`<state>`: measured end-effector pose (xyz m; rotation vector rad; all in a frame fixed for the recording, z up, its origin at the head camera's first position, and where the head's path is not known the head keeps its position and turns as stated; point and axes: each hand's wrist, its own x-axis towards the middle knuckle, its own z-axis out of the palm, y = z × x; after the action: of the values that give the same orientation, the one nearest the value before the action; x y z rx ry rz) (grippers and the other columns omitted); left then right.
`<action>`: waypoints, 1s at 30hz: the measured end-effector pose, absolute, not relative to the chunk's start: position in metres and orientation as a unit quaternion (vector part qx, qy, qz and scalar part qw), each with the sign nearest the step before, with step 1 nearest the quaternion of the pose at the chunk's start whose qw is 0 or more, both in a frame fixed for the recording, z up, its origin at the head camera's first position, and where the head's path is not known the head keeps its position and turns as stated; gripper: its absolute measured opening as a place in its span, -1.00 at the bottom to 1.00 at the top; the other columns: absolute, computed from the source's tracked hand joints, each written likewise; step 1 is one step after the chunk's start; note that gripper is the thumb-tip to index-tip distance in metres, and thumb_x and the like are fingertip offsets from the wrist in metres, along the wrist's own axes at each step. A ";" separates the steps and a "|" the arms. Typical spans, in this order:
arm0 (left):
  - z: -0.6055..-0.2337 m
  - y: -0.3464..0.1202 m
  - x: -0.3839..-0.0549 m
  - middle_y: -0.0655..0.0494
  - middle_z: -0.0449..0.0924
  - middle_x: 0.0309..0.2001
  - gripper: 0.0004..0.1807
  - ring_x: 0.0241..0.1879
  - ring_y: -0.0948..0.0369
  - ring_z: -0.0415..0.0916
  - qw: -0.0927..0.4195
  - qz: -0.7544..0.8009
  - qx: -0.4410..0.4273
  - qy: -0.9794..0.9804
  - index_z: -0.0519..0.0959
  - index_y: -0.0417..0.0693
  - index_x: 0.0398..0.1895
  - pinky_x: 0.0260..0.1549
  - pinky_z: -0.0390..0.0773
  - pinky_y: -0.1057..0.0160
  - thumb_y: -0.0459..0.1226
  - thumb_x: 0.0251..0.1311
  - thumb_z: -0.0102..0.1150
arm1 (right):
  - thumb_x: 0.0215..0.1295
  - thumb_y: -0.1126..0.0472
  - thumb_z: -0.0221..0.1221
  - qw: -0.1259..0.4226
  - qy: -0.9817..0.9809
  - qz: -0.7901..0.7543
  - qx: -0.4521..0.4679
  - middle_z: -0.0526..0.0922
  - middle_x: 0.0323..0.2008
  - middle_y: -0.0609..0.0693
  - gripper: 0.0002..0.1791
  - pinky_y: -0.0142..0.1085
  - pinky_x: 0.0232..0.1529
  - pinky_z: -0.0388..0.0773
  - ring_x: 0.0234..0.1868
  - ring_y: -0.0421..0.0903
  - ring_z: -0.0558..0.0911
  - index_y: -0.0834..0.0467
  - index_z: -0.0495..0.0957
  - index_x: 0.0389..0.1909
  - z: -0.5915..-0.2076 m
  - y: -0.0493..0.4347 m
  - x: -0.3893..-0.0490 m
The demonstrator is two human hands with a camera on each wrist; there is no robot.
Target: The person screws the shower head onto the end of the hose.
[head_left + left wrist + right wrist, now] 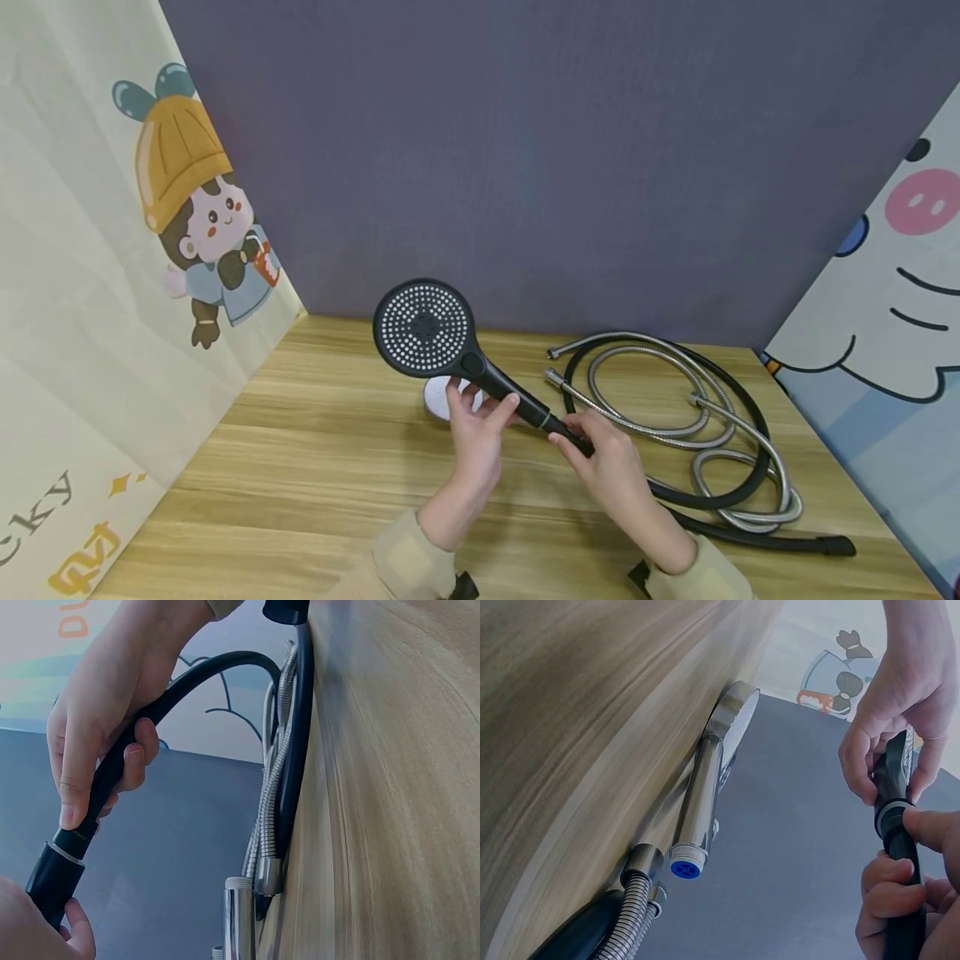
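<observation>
A black shower head (425, 327) is held above the table, its face with pale nozzles turned toward the head camera. My left hand (476, 446) grips its handle (517, 396), fingers behind and thumb in front. At the handle's lower end my right hand (611, 462) grips the end of a black shower hose (187, 679), thumb along the fitting. Hose fitting and handle meet at a pale ring (65, 853); whether they are screwed together I cannot tell. Behind the left hand lies a chrome shower head (697, 799), mostly hidden in the head view, with a blue insert in its threaded end.
Several coiled metal hoses (678, 433) lie on the right of the wooden table (300, 450), tangled with the black hose. One black hose end (836, 546) points to the right edge. A grey wall (525, 167) stands behind, printed sheets (75, 250) at both sides.
</observation>
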<state>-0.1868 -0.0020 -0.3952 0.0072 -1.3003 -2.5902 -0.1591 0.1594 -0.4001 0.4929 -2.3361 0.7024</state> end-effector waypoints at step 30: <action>-0.392 -0.001 -0.183 0.00 0.33 -0.08 -0.15 -0.31 0.21 0.49 0.163 -0.883 0.017 -0.439 0.12 0.00 0.25 -0.39 0.70 0.20 -0.59 -0.10 0.30 | -0.23 0.29 0.48 0.349 -0.856 0.297 0.241 0.52 -0.33 0.00 -0.52 -0.33 -0.44 0.60 -0.37 -0.13 0.53 0.21 0.52 -0.21 -0.390 0.153 -0.167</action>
<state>-0.1830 -0.0005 -0.3923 0.0495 -1.2530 -2.5192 -0.1670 0.1529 -0.3897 0.6239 -2.2185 0.7689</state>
